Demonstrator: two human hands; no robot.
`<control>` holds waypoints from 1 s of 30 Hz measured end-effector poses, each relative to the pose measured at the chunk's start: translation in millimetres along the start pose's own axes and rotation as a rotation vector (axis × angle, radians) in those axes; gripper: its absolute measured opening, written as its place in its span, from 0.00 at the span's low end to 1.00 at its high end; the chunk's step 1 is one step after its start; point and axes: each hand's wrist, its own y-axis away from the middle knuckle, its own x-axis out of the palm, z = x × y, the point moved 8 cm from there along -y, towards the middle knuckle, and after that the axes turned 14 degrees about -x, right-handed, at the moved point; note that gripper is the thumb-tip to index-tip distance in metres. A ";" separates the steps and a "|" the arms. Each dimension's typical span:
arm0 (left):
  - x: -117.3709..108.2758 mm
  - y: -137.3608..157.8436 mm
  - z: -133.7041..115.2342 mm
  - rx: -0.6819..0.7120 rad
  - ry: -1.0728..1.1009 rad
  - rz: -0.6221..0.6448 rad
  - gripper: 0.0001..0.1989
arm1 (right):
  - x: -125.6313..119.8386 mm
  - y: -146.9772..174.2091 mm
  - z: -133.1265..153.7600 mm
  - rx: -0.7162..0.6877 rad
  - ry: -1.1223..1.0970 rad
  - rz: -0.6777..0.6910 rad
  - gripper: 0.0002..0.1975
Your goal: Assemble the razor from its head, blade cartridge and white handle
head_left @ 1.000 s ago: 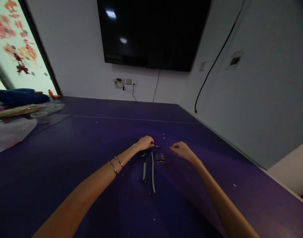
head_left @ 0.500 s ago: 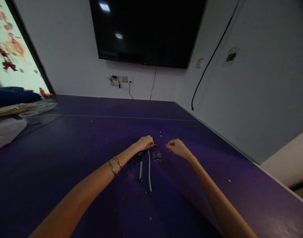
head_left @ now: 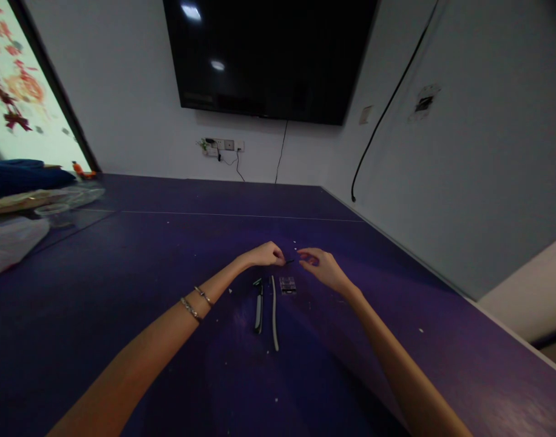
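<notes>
My left hand [head_left: 269, 254] is closed in a pinch on one end of a small dark bar [head_left: 290, 262], which looks like a razor head. Just to its right, my right hand [head_left: 321, 267] has thumb and fingers apart and holds nothing; its fingertips are near the bar's free end. Below the hands, a grey-and-black razor [head_left: 258, 309] lies on the purple surface with its head pointing away from me. Beside it lies a slim, slightly curved grey handle [head_left: 274, 318]. A small clear case [head_left: 288, 285] with dark contents, too small to make out, lies right of the handle's top.
The purple surface [head_left: 191, 376] reaches to the walls, with small white specks on it. Plastic bags [head_left: 16, 240], a clear cup [head_left: 54, 213] and dark blue cloth [head_left: 27, 176] are piled at the left. A black cable [head_left: 387, 109] hangs along the right wall; a television [head_left: 273, 60] is mounted ahead.
My left hand has shifted slightly up, its forearm swinging left and uncovering the razor's head. My right hand has moved left towards the dark bar, and its fingers have spread.
</notes>
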 end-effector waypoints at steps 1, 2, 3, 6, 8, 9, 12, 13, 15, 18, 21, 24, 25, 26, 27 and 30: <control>-2.0 2.9 -1.4 -0.018 0.099 0.058 0.10 | 0.4 -1.4 5.8 -0.041 -0.024 -0.001 0.16; -3.0 6.1 -3.2 -0.036 0.201 0.120 0.10 | 1.3 -2.4 10.8 -0.074 -0.044 0.002 0.16; -3.5 9.5 -5.1 -0.055 0.292 0.176 0.09 | 2.6 -3.3 15.2 -0.104 -0.061 0.008 0.16; -1.9 17.9 -9.0 -0.103 0.446 0.292 0.06 | 6.6 -4.5 22.6 -0.154 -0.104 0.020 0.13; 0.5 21.2 -8.3 -0.133 0.479 0.328 0.05 | 10.1 -4.2 22.0 -0.140 -0.135 0.031 0.10; 1.8 22.3 -7.5 -0.144 0.488 0.339 0.05 | 11.9 -3.8 20.2 -0.118 -0.148 0.035 0.10; 5.2 25.3 -5.9 -0.150 0.501 0.363 0.05 | 17.9 -1.7 12.9 -0.034 -0.195 0.042 0.09; 5.9 26.2 -5.5 -0.150 0.505 0.368 0.05 | 20.1 -0.8 10.6 -0.008 -0.222 0.041 0.10; 7.2 27.7 -4.3 -0.158 0.514 0.375 0.05 | 24.3 0.8 6.9 0.036 -0.278 0.038 0.11; 8.1 29.3 -3.3 -0.165 0.507 0.365 0.06 | 28.0 2.2 4.4 0.062 -0.320 0.038 0.13; 9.1 31.4 -4.3 -0.156 0.488 0.343 0.07 | 28.8 2.7 4.4 0.048 -0.323 0.054 0.12; 7.5 35.1 -7.6 -0.117 0.411 0.255 0.11 | 27.3 3.8 2.4 0.048 -0.322 0.065 0.12; 5.0 36.7 -9.4 -0.091 0.361 0.190 0.12 | 26.7 4.5 0.7 0.055 -0.317 0.071 0.12; 1.8 38.7 -11.2 -0.065 0.302 0.108 0.14 | 26.4 5.4 -1.4 0.065 -0.310 0.079 0.12; -1.0 41.2 -13.1 -0.042 0.238 0.025 0.15 | 26.5 6.6 -3.8 0.077 -0.302 0.090 0.11; 1.3 49.3 -18.0 -0.002 0.036 -0.119 0.22 | 31.2 11.6 -12.5 0.129 -0.286 0.153 0.10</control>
